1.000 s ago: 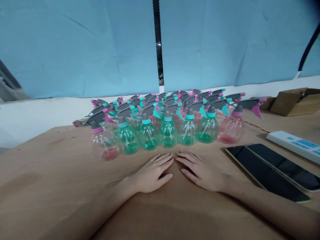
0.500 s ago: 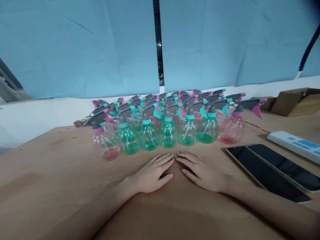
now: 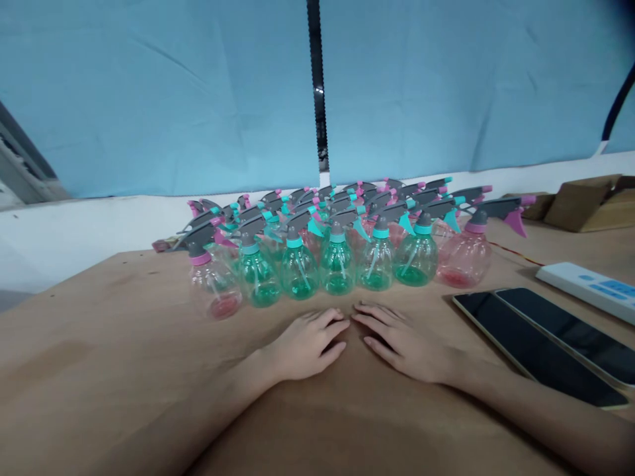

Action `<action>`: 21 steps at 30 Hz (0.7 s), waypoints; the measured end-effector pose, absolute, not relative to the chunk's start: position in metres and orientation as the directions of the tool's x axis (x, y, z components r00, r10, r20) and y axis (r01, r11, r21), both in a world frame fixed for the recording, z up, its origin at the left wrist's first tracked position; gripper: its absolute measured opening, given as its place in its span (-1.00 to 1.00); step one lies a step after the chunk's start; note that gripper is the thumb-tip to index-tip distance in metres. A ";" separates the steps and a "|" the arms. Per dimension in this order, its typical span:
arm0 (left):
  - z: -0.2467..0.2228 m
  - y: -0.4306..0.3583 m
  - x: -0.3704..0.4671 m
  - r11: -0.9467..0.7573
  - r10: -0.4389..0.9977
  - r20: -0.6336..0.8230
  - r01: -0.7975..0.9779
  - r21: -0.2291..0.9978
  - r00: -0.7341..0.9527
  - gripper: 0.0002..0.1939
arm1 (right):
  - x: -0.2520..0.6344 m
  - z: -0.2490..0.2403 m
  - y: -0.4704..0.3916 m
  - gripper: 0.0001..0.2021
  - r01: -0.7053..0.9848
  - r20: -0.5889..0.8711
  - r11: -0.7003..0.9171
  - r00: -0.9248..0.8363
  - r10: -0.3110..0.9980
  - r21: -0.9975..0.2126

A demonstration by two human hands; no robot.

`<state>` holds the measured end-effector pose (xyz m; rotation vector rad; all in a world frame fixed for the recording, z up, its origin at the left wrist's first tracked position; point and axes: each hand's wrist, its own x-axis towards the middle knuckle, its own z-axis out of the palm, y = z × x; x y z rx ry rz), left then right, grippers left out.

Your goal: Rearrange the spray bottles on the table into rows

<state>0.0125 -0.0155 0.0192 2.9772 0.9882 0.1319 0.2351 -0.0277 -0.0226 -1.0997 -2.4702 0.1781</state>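
My left hand [image 3: 310, 345] rests palm down on the wooden table [image 3: 89, 317], its fingers slightly bent and holding nothing. Facing it, my right hand [image 3: 404, 342] lies flat with fingers apart, also without anything in it. The fingertips of both hands almost meet. Just beyond them stand several spray bottles in packed rows. A green spray bottle [image 3: 338, 268] in the front row is closest to my hands. At the front row's ends are a clear pink spray bottle [image 3: 215, 291] on the left and another pink spray bottle [image 3: 465, 258] on the right. Rear bottles are partly hidden.
Two dark-screened phones [image 3: 536, 347] lie beside my right forearm. Behind them is a white power strip [image 3: 590, 284] with a thin cord. An open cardboard box [image 3: 580, 205] sits at the back right. A blue curtain [image 3: 198, 99] hangs behind the table.
The fingers of my left hand have bent a little and drawn slightly back. My right hand stays in place on the table. The whole view has shifted slightly.
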 end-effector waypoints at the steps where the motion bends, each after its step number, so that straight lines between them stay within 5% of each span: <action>1: 0.024 -0.016 0.013 -0.800 0.598 0.088 0.600 0.006 0.796 -0.60 | 0.235 -0.023 -0.028 -0.58 0.680 0.329 0.676 -0.594 0.734 -0.283; 5: 0.063 -0.006 0.001 -0.773 0.565 0.344 0.627 -0.096 0.750 -0.66 | 0.236 -0.022 -0.028 -0.58 0.689 0.306 0.668 -0.595 0.743 -0.282; 10: 0.123 0.026 -0.041 -0.527 0.556 0.736 0.848 -0.049 0.387 -0.64 | 0.236 -0.023 -0.027 -0.58 0.679 0.301 0.668 -0.597 0.744 -0.305; 15: 0.144 0.054 -0.065 -0.356 0.751 0.629 0.926 0.128 0.202 -0.63 | 0.237 -0.025 -0.027 -0.58 0.687 0.290 0.658 -0.591 0.753 -0.308; 21: 0.143 0.057 -0.066 -0.335 0.791 0.568 0.938 0.093 0.226 -0.67 | 0.236 -0.023 -0.027 -0.57 0.700 0.262 0.655 -0.601 0.755 -0.284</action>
